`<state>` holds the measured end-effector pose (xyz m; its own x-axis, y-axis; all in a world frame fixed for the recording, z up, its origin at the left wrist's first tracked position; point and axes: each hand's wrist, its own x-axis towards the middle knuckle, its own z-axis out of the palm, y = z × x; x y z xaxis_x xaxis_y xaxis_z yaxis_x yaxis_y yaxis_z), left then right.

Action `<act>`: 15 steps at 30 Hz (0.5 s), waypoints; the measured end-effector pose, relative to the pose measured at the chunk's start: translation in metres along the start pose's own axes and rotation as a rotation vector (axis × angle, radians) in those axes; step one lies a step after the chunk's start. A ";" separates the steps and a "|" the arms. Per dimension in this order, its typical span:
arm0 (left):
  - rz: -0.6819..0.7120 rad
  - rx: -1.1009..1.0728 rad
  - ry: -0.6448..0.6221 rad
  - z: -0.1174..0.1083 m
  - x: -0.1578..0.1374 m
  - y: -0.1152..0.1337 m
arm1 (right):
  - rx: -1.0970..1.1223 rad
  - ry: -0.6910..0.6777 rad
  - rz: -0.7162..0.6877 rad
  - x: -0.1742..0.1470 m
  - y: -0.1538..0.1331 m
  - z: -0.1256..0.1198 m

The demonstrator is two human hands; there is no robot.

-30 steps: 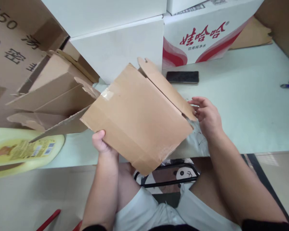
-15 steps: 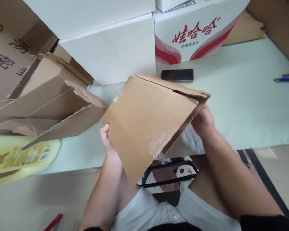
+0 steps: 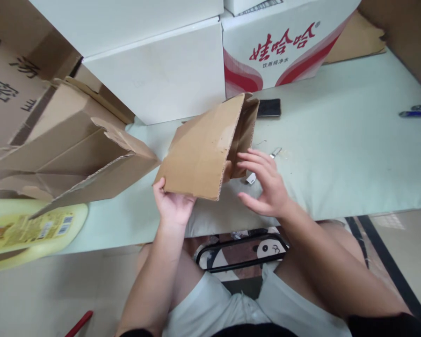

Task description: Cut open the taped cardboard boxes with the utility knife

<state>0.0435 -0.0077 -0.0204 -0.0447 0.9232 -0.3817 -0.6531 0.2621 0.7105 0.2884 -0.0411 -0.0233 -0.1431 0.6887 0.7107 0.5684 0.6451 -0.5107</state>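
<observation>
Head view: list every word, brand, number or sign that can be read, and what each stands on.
"娃哈哈®": white-and-red water carton.
"饮用纯净水": same carton, below the brand.
"汤": large brown carton on the left.
"密": same brown carton, beside a partly hidden character.
"O" or zero: same brown carton; cannot tell which.
Label on the yellow bottle: too blurred.
Barcode on the upper white carton: digits too small.

Brown corrugated cardboard box (image 3: 203,150): partly collapsed, held tilted above the pale green covered table (image 3: 337,140). Broad face turned upward, with a crease line and small scuffs near the upper right. Open end faces right, raw fluted edges exposed, walls parted; interior shadowed. Contact of underside with table cannot be determined.
</observation>
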 end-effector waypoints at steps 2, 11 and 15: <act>0.015 0.003 0.032 0.001 0.000 -0.002 | -0.082 -0.046 0.011 -0.002 -0.002 0.007; 0.097 -0.003 0.101 0.007 -0.002 -0.010 | -0.036 0.011 -0.080 -0.003 0.002 0.020; 0.196 0.029 0.123 0.006 -0.004 -0.006 | 0.197 -0.019 -0.113 0.003 -0.007 0.008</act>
<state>0.0515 -0.0108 -0.0197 -0.2616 0.9166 -0.3025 -0.6007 0.0907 0.7943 0.2776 -0.0412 -0.0215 -0.2130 0.6137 0.7603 0.3791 0.7691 -0.5145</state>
